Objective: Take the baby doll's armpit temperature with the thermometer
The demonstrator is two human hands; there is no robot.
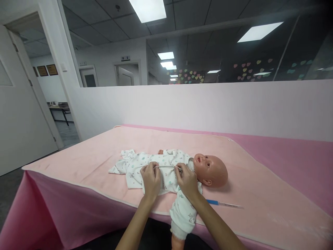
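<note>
A baby doll [212,170] lies on its back, its head to the right, dressed in a white patterned outfit [135,170]. Over its torso, a thin white cord [166,166] runs straight between my two hands. My left hand [151,178] pinches one end near the doll's middle. The other end is pinched by my right hand [186,178], close to the doll's neck. Both hands are closed, and my fingertips hide the cord's ends. One doll arm in a white sleeve [182,213] hangs over the table's front edge, partly under my right forearm.
A thin stick with a blue end [214,202], perhaps a thermometer, lies right of my right forearm. The peach sheet [85,159] covers a table over a pink cloth [286,156]. Behind stands a low white wall [208,107] with glass above. A door [23,100] is at left.
</note>
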